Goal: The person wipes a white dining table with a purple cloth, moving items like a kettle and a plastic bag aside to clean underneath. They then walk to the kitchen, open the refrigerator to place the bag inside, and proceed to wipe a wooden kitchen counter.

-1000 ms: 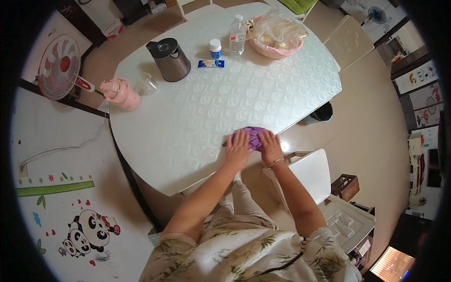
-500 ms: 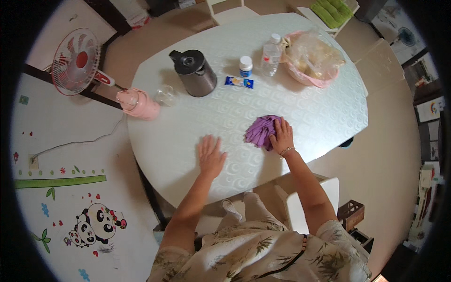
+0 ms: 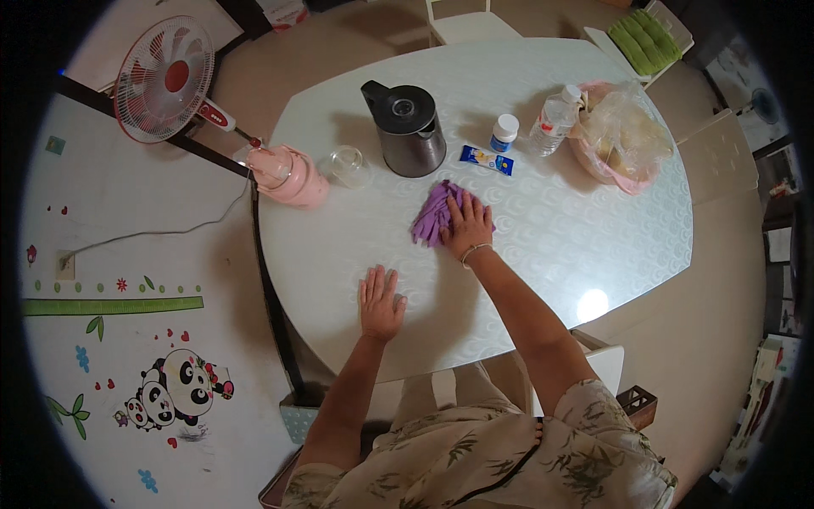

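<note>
A bunched purple cloth lies on the pale patterned tabletop, near its middle. My right hand presses down on the cloth's right side and holds it against the table; a thin bracelet circles that wrist. To the left and nearer me, my left hand rests flat on the tabletop, fingers outstretched and nothing in it. Just beyond the cloth stands a dark grey jug with a black lid and handle. A blue packet lies right of the jug, beside a small white-capped bottle.
Toward the table's left edge are a pink flask and a clear cup. A plastic water bottle and a pink basket holding a clear bag stand at right. A fan is at far left; a white chair stands beyond.
My right hand has slid the purple cloth left and away from me, closer to the jug. My left hand stays flat on the table. The whole view has shifted slightly.
</note>
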`<state>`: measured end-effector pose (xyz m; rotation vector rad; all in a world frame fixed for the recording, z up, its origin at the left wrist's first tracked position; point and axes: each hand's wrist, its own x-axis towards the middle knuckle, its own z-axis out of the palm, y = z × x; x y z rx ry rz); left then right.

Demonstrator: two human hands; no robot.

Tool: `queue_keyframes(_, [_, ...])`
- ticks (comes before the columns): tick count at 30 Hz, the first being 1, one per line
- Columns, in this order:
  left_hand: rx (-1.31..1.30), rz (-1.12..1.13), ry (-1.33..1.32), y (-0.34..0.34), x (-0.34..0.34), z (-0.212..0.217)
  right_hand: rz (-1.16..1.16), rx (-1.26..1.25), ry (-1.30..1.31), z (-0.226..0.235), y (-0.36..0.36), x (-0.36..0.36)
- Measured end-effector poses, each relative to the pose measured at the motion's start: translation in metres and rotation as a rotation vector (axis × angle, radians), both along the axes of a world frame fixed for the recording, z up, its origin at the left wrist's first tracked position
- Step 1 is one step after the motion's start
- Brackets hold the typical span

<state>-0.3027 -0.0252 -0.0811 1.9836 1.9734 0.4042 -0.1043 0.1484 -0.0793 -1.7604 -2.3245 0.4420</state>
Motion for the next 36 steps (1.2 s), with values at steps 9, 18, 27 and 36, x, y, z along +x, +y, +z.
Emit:
queue_keyframes(9, [0.109, -0.076, -0.231, -0.005, -0.016, -0.005, 0.049, 0.194, -0.057, -0.017, -0.043, 0.014])
queue_keyframes(18, [0.070, -0.059, -0.668, -0.022, -0.096, 0.011, -0.017, 0.026, 0.083, -0.009, -0.014, -0.138])
queue_keyframes(27, [0.245, 0.159, -0.367, 0.005, -0.172, 0.031, 0.235, -0.223, 0.594, 0.000, -0.076, -0.243])
queue_keyframes(36, [0.087, 0.151, 0.236, 0.065, -0.206, -0.022, -0.189, -0.075, 0.684, 0.018, -0.179, -0.096])
